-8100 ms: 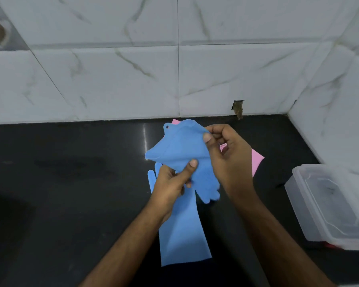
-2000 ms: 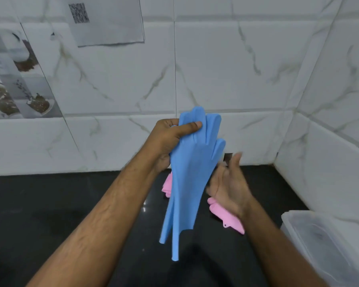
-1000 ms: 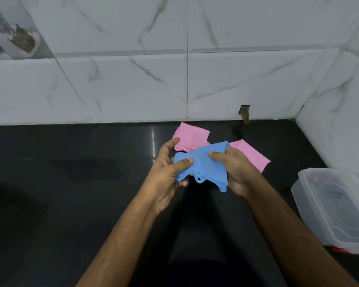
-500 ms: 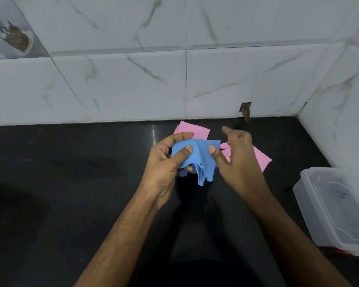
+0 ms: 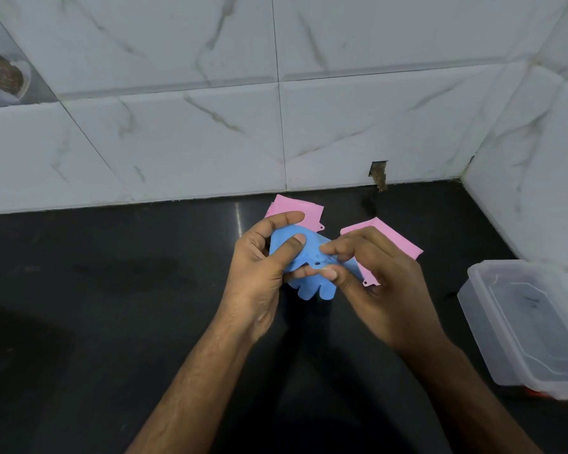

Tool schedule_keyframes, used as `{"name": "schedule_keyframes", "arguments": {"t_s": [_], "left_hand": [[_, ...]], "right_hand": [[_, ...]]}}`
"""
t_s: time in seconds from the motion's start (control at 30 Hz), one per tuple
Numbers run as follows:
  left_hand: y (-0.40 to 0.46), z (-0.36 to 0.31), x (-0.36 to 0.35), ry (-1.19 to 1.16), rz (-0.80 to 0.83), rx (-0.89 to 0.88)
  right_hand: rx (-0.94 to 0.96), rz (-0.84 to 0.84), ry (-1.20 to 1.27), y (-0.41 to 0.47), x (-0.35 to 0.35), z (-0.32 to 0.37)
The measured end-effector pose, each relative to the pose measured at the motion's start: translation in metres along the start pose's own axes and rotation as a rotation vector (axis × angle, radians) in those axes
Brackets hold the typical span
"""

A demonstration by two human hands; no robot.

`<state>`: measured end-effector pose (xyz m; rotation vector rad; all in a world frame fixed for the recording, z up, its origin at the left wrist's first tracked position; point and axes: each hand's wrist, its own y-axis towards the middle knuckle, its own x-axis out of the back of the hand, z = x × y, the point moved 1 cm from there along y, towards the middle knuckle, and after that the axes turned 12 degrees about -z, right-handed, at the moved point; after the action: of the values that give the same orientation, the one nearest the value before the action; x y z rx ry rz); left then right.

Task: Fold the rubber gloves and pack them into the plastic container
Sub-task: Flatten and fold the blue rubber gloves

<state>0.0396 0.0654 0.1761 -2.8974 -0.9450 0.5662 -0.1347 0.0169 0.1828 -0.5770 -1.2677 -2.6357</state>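
Observation:
A folded blue rubber glove [image 5: 312,257] is bunched between both hands above the black counter, its fingertips hanging down. My left hand [image 5: 259,267] grips its left side with thumb on top. My right hand [image 5: 374,283] pinches its right edge between thumb and forefinger. Two pink gloves lie on the counter behind my hands: one [image 5: 297,208] near the wall, the other [image 5: 397,244] partly hidden by my right hand. The clear plastic container [image 5: 482,326] sits at the right, with a lid on it.
The black counter [image 5: 112,290] runs left and towards me. White marble-look tile walls [image 5: 276,126] close the back and right side, meeting in a corner behind the container. A small dark hole [image 5: 378,173] marks the back wall's base.
The blue glove has been folded down from a long hanging shape into a small bundle. Since half a second ago my right hand has closed in and pinched its right edge.

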Motion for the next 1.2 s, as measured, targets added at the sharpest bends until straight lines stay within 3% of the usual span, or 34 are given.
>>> {"name": "schedule_keyframes", "arguments": {"t_s": [0.17, 0.33, 0.5, 0.83, 1.2], "left_hand": [[0.000, -0.002, -0.003, 0.068, -0.012, -0.014], [-0.002, -0.003, -0.009, 0.022, -0.022, 0.023], [-0.017, 0.000, -0.020, -0.186, 0.018, 0.040], [-0.033, -0.001, -0.026, -0.128, 0.027, -0.176], [-0.035, -0.004, -0.030, 0.096, 0.033, -0.415]], "right_hand": [[-0.008, 0.055, -0.056, -0.001, -0.002, -0.002], [0.098, -0.010, -0.149, -0.001, 0.000, -0.002], [-0.080, -0.164, -0.056, 0.007, 0.001, 0.002], [-0.257, -0.138, 0.039, 0.016, 0.008, 0.017], [-0.410, -0.065, 0.170, 0.018, 0.022, 0.023]]}}
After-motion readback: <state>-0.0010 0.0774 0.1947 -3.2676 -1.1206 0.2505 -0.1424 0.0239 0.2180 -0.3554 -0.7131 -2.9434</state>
